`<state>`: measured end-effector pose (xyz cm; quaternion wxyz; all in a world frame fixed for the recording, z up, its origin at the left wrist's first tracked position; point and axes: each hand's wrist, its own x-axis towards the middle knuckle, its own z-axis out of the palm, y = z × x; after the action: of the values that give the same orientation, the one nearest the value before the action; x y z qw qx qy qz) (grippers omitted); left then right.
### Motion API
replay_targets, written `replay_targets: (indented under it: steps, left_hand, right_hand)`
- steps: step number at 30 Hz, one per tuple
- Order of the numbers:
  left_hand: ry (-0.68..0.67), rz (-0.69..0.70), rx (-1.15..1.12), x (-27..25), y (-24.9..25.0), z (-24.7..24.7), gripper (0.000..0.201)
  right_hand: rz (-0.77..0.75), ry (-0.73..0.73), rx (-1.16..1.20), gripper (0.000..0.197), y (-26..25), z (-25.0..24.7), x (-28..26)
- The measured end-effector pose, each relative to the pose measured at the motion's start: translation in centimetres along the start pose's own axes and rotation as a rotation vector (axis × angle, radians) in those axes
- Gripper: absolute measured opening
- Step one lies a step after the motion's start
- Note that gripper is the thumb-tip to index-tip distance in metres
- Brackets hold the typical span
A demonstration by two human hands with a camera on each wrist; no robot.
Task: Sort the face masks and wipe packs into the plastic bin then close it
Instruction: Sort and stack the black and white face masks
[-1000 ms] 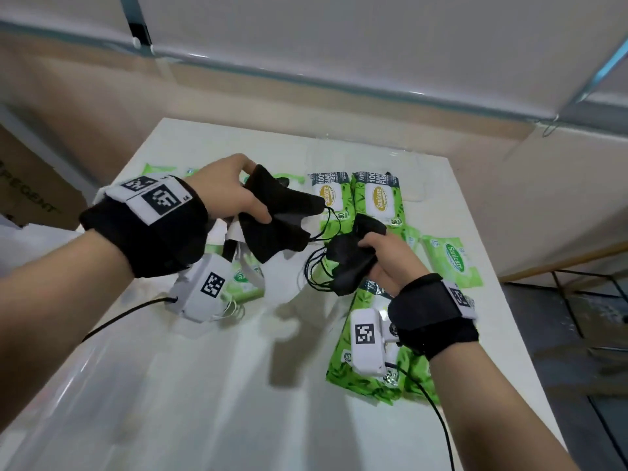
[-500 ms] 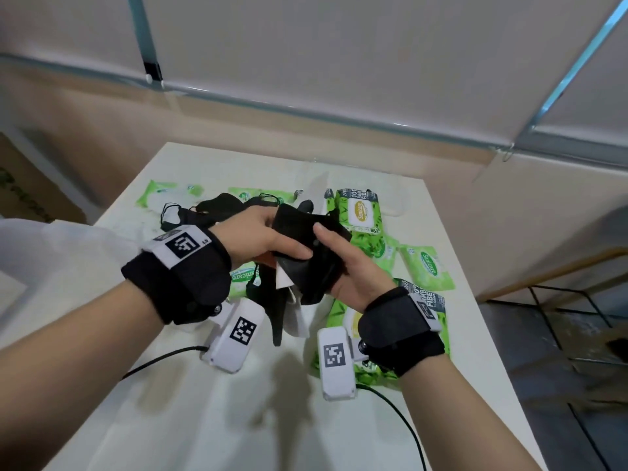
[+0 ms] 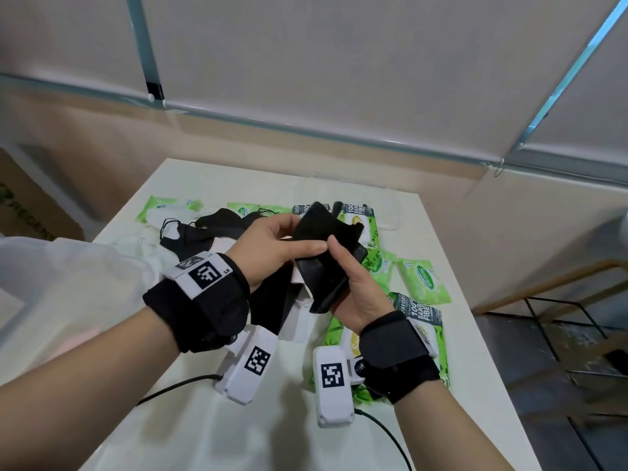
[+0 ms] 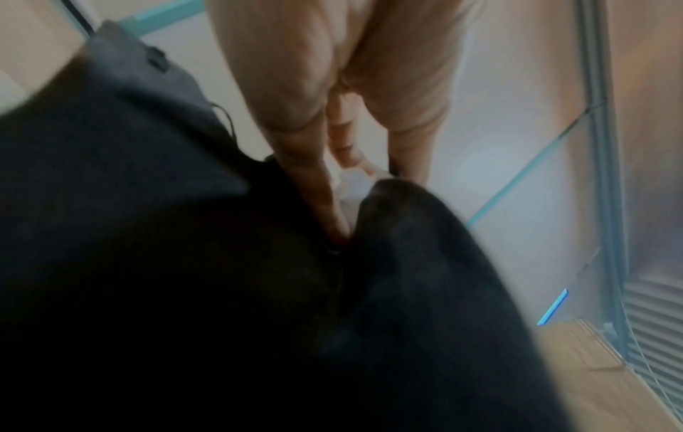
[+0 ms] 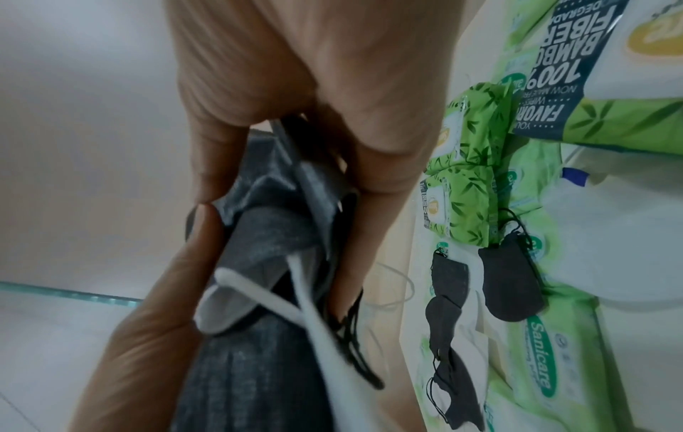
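Note:
Both hands hold one bundle of black and white face masks [image 3: 326, 256] above the white table [image 3: 204, 430]. My left hand [image 3: 272, 246] grips it from the left, thumb across the front. My right hand [image 3: 350, 283] cups it from below, its thumb on the black fabric. The right wrist view shows the bundle of masks [image 5: 266, 233] pinched between thumb and fingers. In the left wrist view, black mask fabric [image 4: 221, 292] fills most of the frame. More black masks [image 3: 210, 226] lie behind the hands. Green wipe packs [image 3: 424, 280] lie at right and behind. The plastic bin is hard to make out.
A large bamboo wipe pack [image 3: 421, 317] lies under my right wrist. White masks [image 3: 142, 246] lie at the left. The table's right edge [image 3: 475, 334] drops to a dark floor with a metal rack [image 3: 577, 334]. A cardboard box [image 3: 27, 212] stands at the far left.
The two hands, first apart with separate black masks, have come together. The masks now form one bundle held by both hands.

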<state>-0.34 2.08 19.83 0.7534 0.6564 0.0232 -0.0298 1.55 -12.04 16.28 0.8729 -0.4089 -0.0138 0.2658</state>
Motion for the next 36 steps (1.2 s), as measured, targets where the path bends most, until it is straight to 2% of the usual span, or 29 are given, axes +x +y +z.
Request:
replay_targets:
  steps: [5,6,8,10,13,15,17,19,21,24,26,30,34,36]
  left_hand:
    - [-0.151,-0.050,0.040,-0.6,0.2,-0.2,0.025]
    - [-0.157,-0.035,0.055,-0.6,0.1,-0.3,0.019]
    - [-0.140,0.029,0.187,-0.1,-0.1,-0.6,0.021]
    - [-0.099,0.109,0.393,0.2,-0.1,-0.8,0.029]
    - [0.142,0.218,0.643,0.5,0.2,-1.2,0.036]
    - [0.288,0.182,0.614,0.3,0.7,-1.7,0.043]
    - [0.303,0.029,0.547,-0.1,1.0,-2.1,0.053]
    - [0.170,-0.154,0.490,-0.6,0.9,-2.4,0.050]
    - [0.027,-0.253,0.448,-1.1,0.5,-2.5,0.037]
    - [-0.018,-0.261,0.389,-1.3,0.0,-2.7,0.032]
    - [0.029,-0.246,0.343,-1.2,0.1,-2.9,0.021]
    - [0.108,-0.221,0.235,-1.3,0.8,-3.6,0.013]
    - [0.130,-0.194,0.180,-1.2,1.4,-4.4,0.043]
    - [0.122,-0.181,0.168,-1.2,1.6,-4.5,0.049]
  right_hand:
    - [0.023,0.061,-0.033,0.035,0.3,0.4,0.2]
    - [0.026,0.076,-0.027,0.038,0.3,0.4,0.3]
    - [0.038,0.116,-0.027,0.042,0.5,0.4,0.4]
    - [0.043,0.172,-0.042,0.035,0.8,0.2,0.6]
    - [0.026,0.258,-0.027,0.020,1.0,-0.4,0.8]
    - [-0.013,0.280,0.054,0.016,0.6,-1.0,0.8]
    - [-0.085,0.272,0.153,0.025,0.1,-1.4,0.7]
    - [-0.147,0.256,0.222,0.037,-0.3,-1.5,0.5]
    - [-0.176,0.243,0.244,0.037,-0.3,-1.3,0.2]
    - [-0.175,0.240,0.231,0.027,-0.3,-1.2,0.1]
    - [-0.204,0.261,0.217,0.021,-0.3,-1.5,0.1]
    - [-0.257,0.325,0.208,0.020,-0.9,-2.5,0.1]
    - [-0.265,0.315,0.204,0.021,-1.3,-3.0,-0.3]
    - [-0.259,0.315,0.201,0.022,-1.4,-3.0,-0.5]
